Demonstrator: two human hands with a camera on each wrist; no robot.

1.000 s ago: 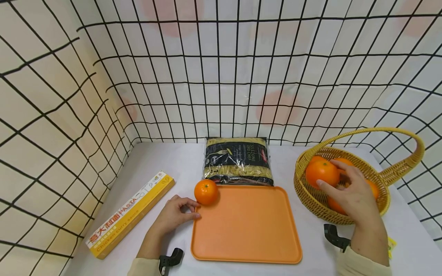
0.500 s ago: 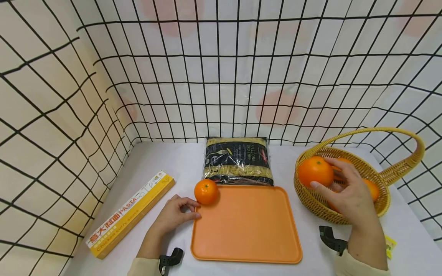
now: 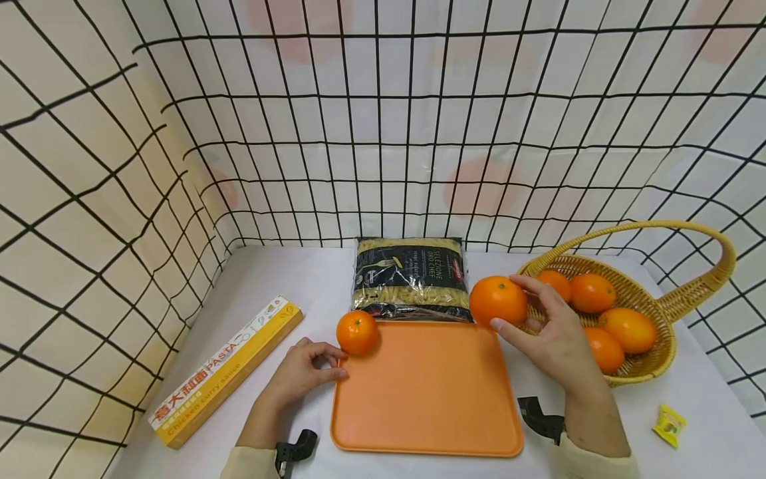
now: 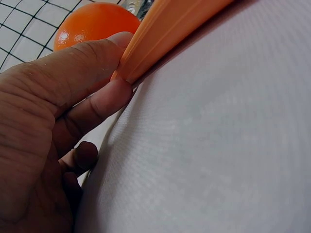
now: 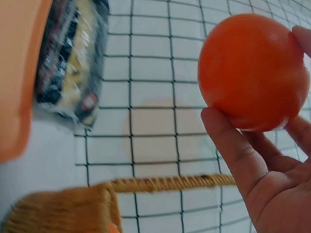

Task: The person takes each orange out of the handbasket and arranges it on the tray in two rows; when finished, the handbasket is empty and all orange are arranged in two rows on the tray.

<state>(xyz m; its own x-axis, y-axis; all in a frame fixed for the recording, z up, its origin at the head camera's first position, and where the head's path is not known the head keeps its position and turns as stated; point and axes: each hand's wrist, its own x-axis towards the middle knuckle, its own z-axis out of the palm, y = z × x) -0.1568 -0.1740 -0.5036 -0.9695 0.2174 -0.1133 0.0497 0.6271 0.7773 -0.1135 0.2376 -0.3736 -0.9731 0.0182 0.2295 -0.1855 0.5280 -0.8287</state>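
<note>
My right hand [image 3: 553,332] grips an orange [image 3: 499,301] between thumb and fingers, above the far right corner of the orange tray [image 3: 425,399]. The same orange [image 5: 252,73] fills the upper right of the right wrist view, clear of any surface. At the tray's left edge, my left hand [image 3: 305,372] pinches the rim; in the left wrist view thumb and forefinger lie on either side of the tray's rim [image 4: 155,39]. Another orange [image 3: 357,332] sits at the tray's far left corner, just beyond my left fingertips.
A wicker basket [image 3: 664,352] with a tall handle holds several oranges at the right. Behind the tray lies a pasta bag [image 3: 413,279]. A yellow pasta box [image 3: 227,372] lies at the left, and a small yellow packet [image 3: 669,426] at the right front. Black wire grid [image 3: 407,133] surrounds the table.
My right hand has lifted the orange out of the basket and carried it left to the tray's far right corner. The small packet has come into full view. The left hand stays put.
</note>
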